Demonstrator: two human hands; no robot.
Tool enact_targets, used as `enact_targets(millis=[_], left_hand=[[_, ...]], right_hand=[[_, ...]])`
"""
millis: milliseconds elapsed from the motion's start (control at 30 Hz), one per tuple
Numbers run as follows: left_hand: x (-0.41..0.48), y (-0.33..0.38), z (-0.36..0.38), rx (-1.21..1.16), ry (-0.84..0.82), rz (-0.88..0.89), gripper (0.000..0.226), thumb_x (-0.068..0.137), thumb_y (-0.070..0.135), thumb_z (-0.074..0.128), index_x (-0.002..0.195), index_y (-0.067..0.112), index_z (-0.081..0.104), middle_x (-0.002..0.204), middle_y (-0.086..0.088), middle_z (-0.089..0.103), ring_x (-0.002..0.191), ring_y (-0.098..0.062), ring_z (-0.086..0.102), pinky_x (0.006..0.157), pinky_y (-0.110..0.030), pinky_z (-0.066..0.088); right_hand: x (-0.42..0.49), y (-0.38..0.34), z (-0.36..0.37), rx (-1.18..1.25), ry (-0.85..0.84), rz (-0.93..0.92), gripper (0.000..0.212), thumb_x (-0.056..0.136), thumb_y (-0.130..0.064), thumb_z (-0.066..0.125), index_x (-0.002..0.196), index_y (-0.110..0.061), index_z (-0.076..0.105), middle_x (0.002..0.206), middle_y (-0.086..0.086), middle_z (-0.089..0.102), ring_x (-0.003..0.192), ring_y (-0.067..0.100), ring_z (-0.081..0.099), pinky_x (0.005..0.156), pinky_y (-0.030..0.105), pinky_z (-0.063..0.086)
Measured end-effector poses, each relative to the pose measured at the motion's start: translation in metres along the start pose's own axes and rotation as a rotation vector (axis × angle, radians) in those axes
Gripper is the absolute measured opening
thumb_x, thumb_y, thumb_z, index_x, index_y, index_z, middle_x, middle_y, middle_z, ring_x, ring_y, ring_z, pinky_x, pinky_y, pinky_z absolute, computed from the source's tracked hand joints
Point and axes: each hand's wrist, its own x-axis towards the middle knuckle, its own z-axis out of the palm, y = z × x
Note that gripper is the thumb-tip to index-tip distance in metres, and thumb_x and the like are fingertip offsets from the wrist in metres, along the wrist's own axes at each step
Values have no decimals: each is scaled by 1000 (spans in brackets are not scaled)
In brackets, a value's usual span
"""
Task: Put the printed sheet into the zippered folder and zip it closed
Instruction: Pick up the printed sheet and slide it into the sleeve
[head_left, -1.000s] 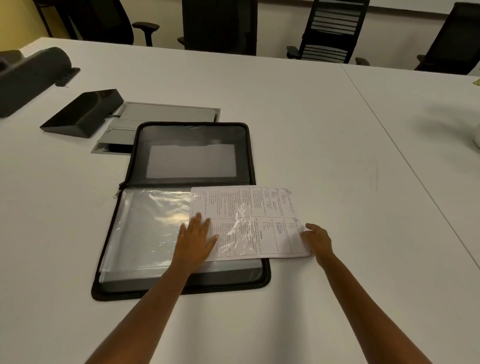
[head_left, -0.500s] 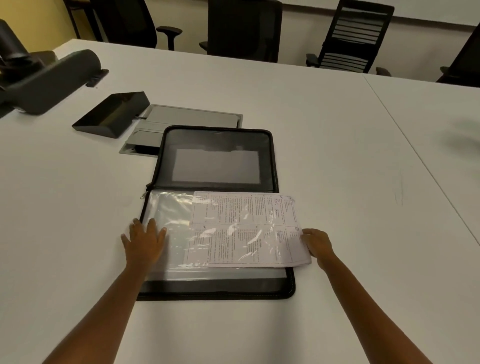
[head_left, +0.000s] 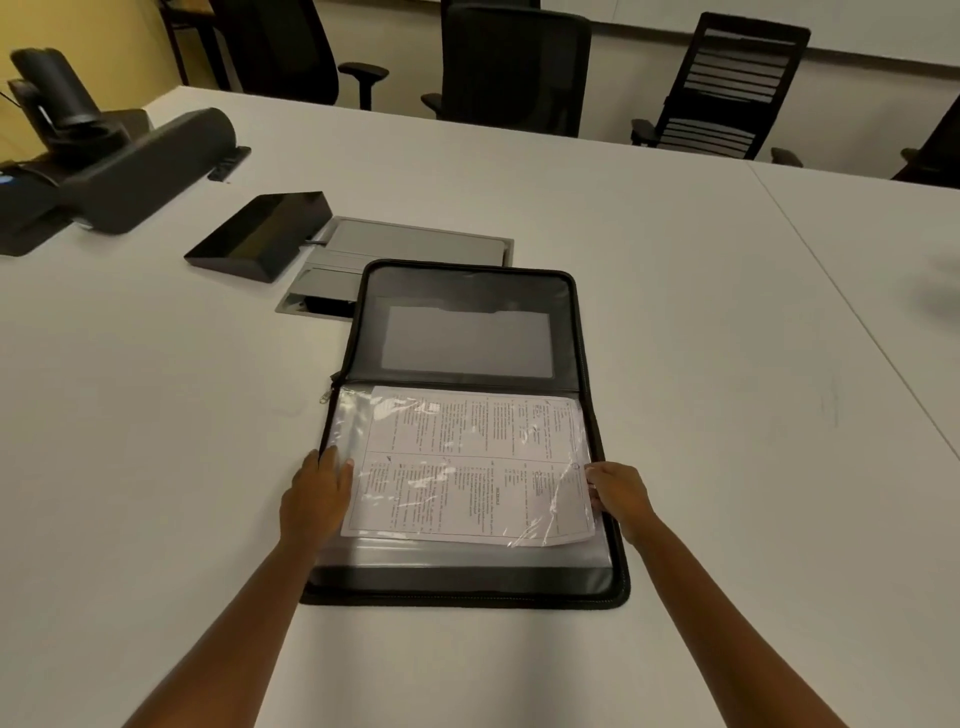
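Note:
A black zippered folder (head_left: 467, 280) lies open on the white table, its far half showing a grey pocket. On the near half, the printed sheet (head_left: 470, 462) sits inside a clear plastic sleeve, almost fully within the folder's edges. My left hand (head_left: 317, 493) rests flat on the sleeve's left edge, fingers spread. My right hand (head_left: 618, 491) pinches the sheet's right edge at the folder's right side. The zipper pull (head_left: 326, 397) hangs at the left of the spine.
A grey cable hatch (head_left: 415, 247) lies in the table just behind the folder, with a black wedge-shaped device (head_left: 260, 236) to its left. A dark conference unit (head_left: 130, 166) stands at far left. Black office chairs (head_left: 514, 67) line the far edge. A table seam (head_left: 841, 306) runs at right.
The sheet has slid left, deeper into the sleeve, and no longer sticks out past the folder's right edge. My right hand followed it left. My left hand stays on the sleeve's left edge.

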Motion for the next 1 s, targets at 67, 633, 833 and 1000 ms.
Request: enact_targets(millis=[67,633,833,1000], left_hand=[[0,-1,-1,-10,-15,-2,32,97,25,41,115,0,50,106,-19,59,95,-32,60,80,-42,52],[-2,-1,1,-6,-21,4,41,96,26,43,129,2,43,127,-18,53,112,-30,55,92,-38,49],[-1,5,1,73,-46,-4,48,94,34,46,135,10,41,132,-20,48,119,-32,49,98,-38,45],[-12,17,1,-3,-57,-68,47,94,36,46,135,12,42,125,-20,49,113,-31,51,93,-34,47]], right_hand=[[0,-4,4,-15,-10,25,26,89,-8,44,63,-6,51,62,8,54,54,15,49,55,21,40],[3,-19,26,-151,-22,51,30,82,-2,49,54,-10,43,59,4,48,53,13,45,55,21,38],[-14,-11,34,-233,183,-122,43,87,-12,55,124,1,38,114,16,56,106,35,57,92,44,50],[-26,-5,48,-621,221,-244,56,91,-24,49,139,-5,25,150,22,22,139,36,21,114,49,27]])
